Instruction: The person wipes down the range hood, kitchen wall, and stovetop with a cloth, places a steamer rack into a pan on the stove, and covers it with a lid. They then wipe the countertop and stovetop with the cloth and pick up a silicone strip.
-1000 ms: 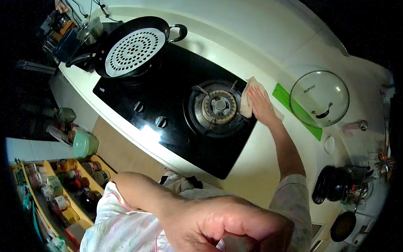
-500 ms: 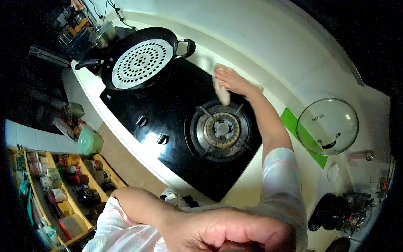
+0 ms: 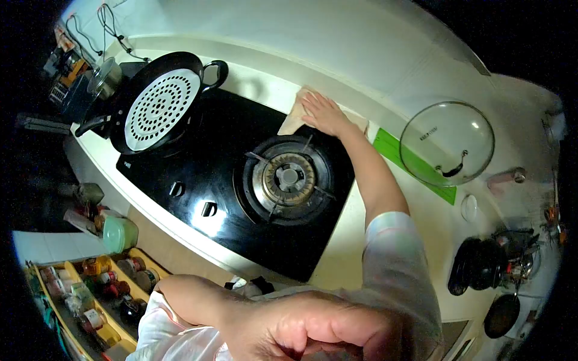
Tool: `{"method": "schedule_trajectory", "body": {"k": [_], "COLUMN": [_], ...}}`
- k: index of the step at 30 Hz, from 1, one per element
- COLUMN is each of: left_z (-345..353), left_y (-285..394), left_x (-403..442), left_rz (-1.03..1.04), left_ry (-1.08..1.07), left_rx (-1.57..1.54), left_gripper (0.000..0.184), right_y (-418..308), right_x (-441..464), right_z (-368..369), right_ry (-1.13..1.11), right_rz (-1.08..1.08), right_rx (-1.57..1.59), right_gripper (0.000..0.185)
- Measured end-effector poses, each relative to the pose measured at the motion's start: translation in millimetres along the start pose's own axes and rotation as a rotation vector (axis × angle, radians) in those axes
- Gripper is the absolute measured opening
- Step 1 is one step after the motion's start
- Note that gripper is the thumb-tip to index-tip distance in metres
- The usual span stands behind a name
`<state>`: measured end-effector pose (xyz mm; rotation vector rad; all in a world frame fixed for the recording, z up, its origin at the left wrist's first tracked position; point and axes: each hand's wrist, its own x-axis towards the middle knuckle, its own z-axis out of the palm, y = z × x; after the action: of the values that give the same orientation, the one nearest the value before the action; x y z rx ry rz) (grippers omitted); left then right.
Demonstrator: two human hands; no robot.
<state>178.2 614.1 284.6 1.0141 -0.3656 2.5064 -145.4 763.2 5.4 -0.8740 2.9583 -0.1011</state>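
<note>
My right hand point(image 3: 325, 114) presses a beige cloth point(image 3: 293, 120) with outstretched fingers at the back edge of the black glass cooktop point(image 3: 283, 246). Part of the cloth lies hidden under the palm. Just in front of it is the gas burner point(image 3: 289, 177) with its metal pan supports. My left hand point(image 3: 325, 328) is close to the camera at the bottom, its fingers curled inward; whatever it may hold is hidden.
A black wok point(image 3: 129, 147) holding a white perforated steamer plate point(image 3: 161, 108) stands on the cooktop's left. Right of the burner, a glass lid point(image 3: 447, 141) overlaps a green board point(image 3: 391, 150). A drawer point(image 3: 71, 269) of jars is pulled out at lower left.
My right hand and the cloth have shifted right along the cooktop's back edge, and the cloth is spread wider. The whole view has swung, while my left hand stays curled near the camera.
</note>
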Motion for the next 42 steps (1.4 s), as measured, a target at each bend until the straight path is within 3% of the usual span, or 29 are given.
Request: {"method": "schedule_trajectory", "body": {"k": [4,7,11,17,21,22,23,25,27,32,34,36,37,38,40,42], "left_z": [21.3,43.0,42.5,48.1,53.4,52.8,45.4,33.9,17.5,-8.8,-26.5,-41.6,-47.7,-50.9,-59.8,-70.0], "left_y": [-16.1,-12.1,-23.2,-33.3,-41.9,-44.9,-45.4,3.2,19.2,65.7,90.0,110.2,119.7,125.5,146.2,170.3], "left_x": [3.3,-5.7,-22.9,-37.4,-47.0,-51.4,-60.8,-58.4,-72.0,-141.6,-170.6,-197.8,-208.0,-212.4,-227.5,-240.4], "left_rz": [0.06,-0.043,-0.033,-0.146,-0.203,-0.219,-0.262,-0.739,-0.912,-0.815,-0.701,-0.606,-0.596,-0.583,-0.567,-0.541], "left_ry": [-0.012,0.015,-0.087,-0.113,-0.055,-0.043,-0.042,-0.011,0.016,0.573,0.717,0.915,1.004,1.035,1.032,0.995], "left_rx": [0.09,0.066,0.046,-0.101,-0.157,-0.185,-0.226,-0.01,0.256,0.873,1.111,1.267,1.35,1.411,1.538,1.707], "left_gripper": [0.033,0.035,0.033,0.027,0.025,0.025,0.025,0.024,0.02,0.013,0.01,0.01,0.011,0.01,0.008,0.007], "right_y": [-5.0,-2.6,-26.2,-40.5,-75.3,-81.4,-95.8,-127.9,-141.7,-149.1,-112.2,-83.5,-66.4,-30.2,3.8,1.8], "right_x": [-65.1,-95.6,-126.3,-189.6,-236.1,-251.6,-265.0,-296.9,-328.6,-366.3,-350.9,-301.0,-279.3,-266.6,-237.2,-226.2], "right_z": [-27.1,-0.4,-2.5,36.4,24.4,41.0,31.2,16.8,16.4,-7.3,28.5,-1.3,-4.3,18.8,40.8,24.8], "right_ry": [0.007,0.05,0.112,0.459,0.321,0.458,0.394,0.398,0.289,0.144,0.295,0.287,0.263,0.356,0.399,0.388], "right_rz": [0.32,0.655,0.661,0.572,0.527,0.432,0.393,0.323,0.215,-0.011,0.138,0.505,0.543,0.289,0.285,0.365], "right_rx": [0.068,0.07,0.031,0.081,0.044,0.064,0.134,0.13,0.195,0.437,0.615,0.794,0.716,0.335,-0.03,0.021], "right_gripper": [0.066,0.064,0.053,0.044,0.045,0.045,0.042,0.037,0.037,0.038,0.034,0.043,0.049,0.041,0.043,0.047]}}
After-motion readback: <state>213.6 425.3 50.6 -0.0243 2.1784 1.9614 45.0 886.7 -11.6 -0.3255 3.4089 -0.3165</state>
